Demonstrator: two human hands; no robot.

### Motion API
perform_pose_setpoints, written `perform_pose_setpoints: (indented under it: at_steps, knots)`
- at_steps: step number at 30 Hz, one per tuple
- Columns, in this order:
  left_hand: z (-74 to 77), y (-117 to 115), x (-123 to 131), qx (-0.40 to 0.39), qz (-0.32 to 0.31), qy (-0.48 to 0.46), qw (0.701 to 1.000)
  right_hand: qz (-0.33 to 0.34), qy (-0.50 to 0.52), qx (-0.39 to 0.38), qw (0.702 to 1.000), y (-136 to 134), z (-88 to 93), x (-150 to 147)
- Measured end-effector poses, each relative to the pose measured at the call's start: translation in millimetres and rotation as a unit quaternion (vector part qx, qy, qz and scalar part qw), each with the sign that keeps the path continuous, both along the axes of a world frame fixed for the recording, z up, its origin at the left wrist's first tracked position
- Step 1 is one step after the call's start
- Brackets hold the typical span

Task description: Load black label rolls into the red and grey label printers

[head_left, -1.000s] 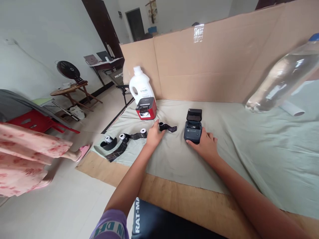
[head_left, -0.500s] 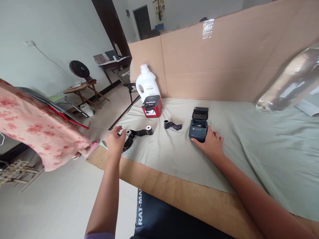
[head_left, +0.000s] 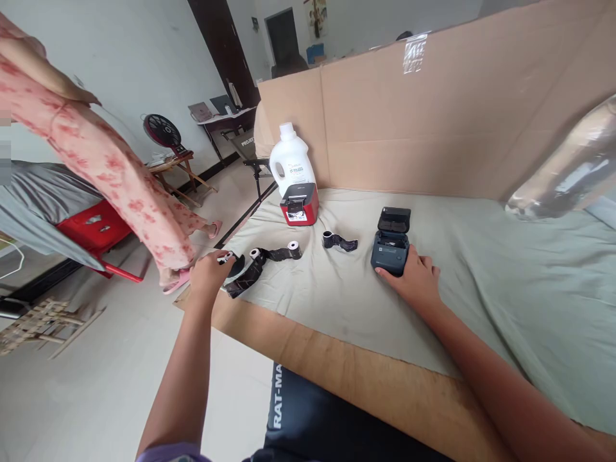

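Note:
My right hand [head_left: 418, 277] grips the lower right side of a small dark printer [head_left: 391, 252], whose lid stands open. At the table's left edge, my left hand [head_left: 210, 274] has its fingers closed at a small black and white item [head_left: 226, 258], too small to name. Right beside it lies a long black label strip [head_left: 248, 279] running between white-cored rolls, one of them a black roll [head_left: 294, 249]. A smaller black roll [head_left: 328, 239] with a loose tail lies between these and the printer.
Behind the rolls sit a red and black device [head_left: 299, 205] and a white jug [head_left: 291, 157]. A cardboard panel [head_left: 409, 135] borders the back. Plastic-wrapped material [head_left: 563, 167] lies at the right. A person in a pink floral garment [head_left: 115, 173] stands at the left.
My left hand has moved slightly left and its fingers have closed at the small item. The view has shifted left, and more of the person shows. My right hand still holds the printer.

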State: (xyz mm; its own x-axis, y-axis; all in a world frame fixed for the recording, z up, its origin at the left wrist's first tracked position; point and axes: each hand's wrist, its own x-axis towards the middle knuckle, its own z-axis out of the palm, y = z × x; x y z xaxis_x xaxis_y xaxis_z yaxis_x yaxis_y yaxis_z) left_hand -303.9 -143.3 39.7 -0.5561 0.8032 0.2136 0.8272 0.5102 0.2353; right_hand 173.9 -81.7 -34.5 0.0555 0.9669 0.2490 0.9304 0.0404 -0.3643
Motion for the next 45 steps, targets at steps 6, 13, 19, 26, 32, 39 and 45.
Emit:
perform_pose_setpoints:
  at_steps: [6, 13, 19, 26, 32, 39, 45]
  knots:
    - [-13.7, -11.8, -32.3, 0.032, 0.01, -0.046, 0.998, -0.001, -0.001, 0.003, 1.0, -0.6, 1.3, -0.3]
    - [-4.8, -1.4, -9.2, 0.117, -0.071, -0.046, 0.99, -0.004, -0.012, -0.005, 1.0, -0.3, 2.6, -0.8]
    - [-0.6, 30.1, 52.7, 0.075, -0.318, -0.011, 0.945, -0.003, -0.01, -0.003, 1.0, -0.8, 3.0, -0.6]
    - [-9.4, 72.5, 95.3, 0.013, -0.433, -0.064, 0.899, 0.001, -0.007, 0.001, 1.0, 2.4, -3.7, 1.2]
    - [-6.4, 85.5, 106.9, 0.086, -0.421, -0.189, 0.883, 0.001, -0.016, 0.004, 1.0, 0.1, -0.5, -0.2]
    - [10.9, 72.5, 151.9, 0.149, -0.424, -0.284, 0.847, 0.005, -0.006, 0.004, 1.0, 0.0, -1.2, 0.3]
    - [22.1, 61.9, 169.6, 0.076, -0.476, -0.147, 0.864, 0.006, -0.005, 0.002, 1.0, 0.1, 0.1, 0.8]
